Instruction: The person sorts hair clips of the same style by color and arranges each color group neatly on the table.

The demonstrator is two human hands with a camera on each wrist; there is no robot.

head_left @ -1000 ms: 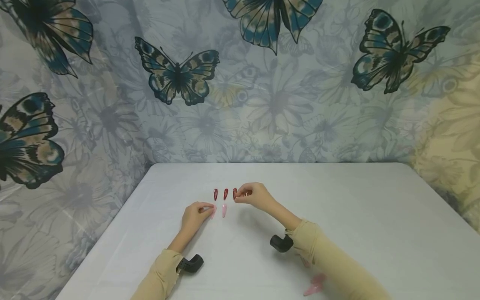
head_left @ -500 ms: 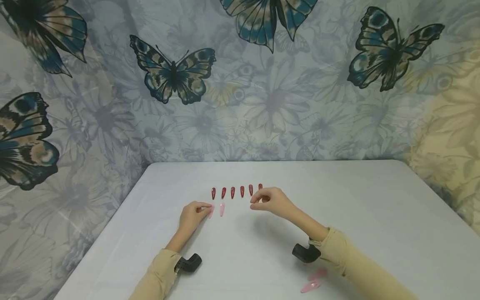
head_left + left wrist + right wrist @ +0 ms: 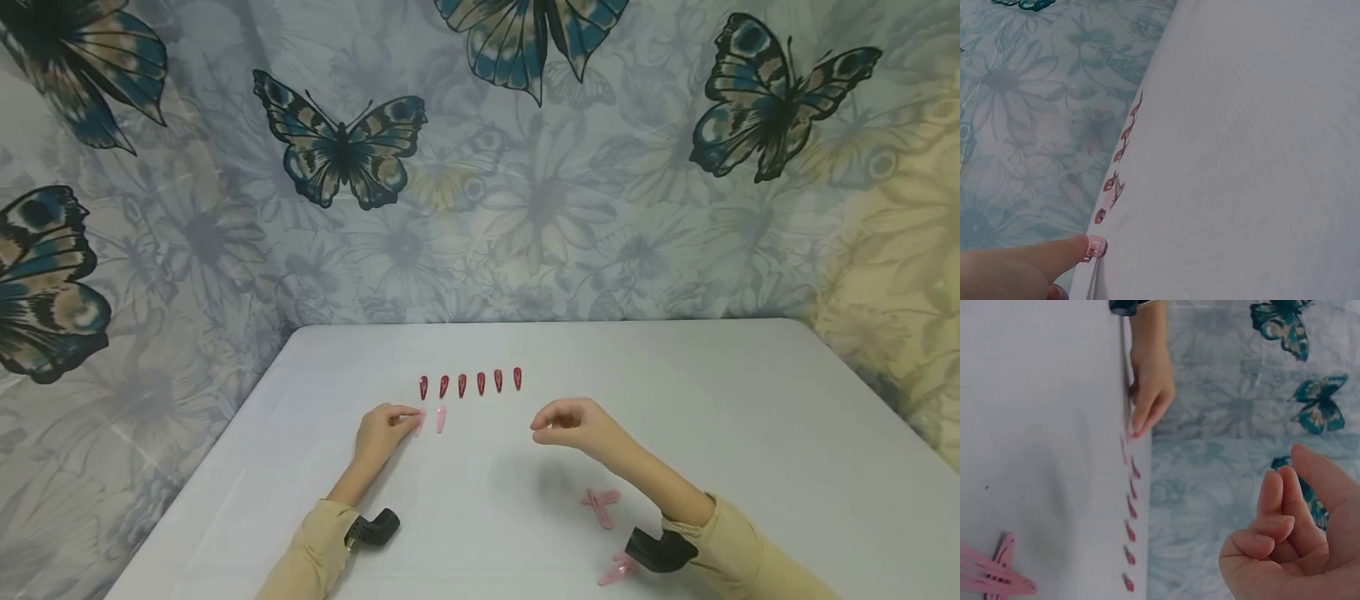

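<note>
Several red hair clips point(image 3: 481, 383) lie in a row across the table, spaced apart, their snap shape visible in the wrist views. Nearer the person, a pink hair clip point(image 3: 441, 419) lies beneath the second red one. Left of it, my left hand point(image 3: 381, 435) pinches another pink hair clip point(image 3: 420, 425) between thumb and forefinger at the table; the forefinger's tip meets its end in the left wrist view. My right hand point(image 3: 581, 427) is raised above the table, right of the rows, its fingers loosely bent and holding nothing.
Two crossed pink hair clips point(image 3: 600, 504) lie below the right hand. More pink clips point(image 3: 618, 570) lie closer to the person, partly hidden by the black right wrist camera point(image 3: 660, 550). The white table point(image 3: 675, 358) ends at a butterfly-patterned cloth backdrop point(image 3: 540, 200).
My right hand has moved from the red row back toward the person and to the right, uncovering the row's right end and the crossed pink clips. My left hand stays at its pink clip.
</note>
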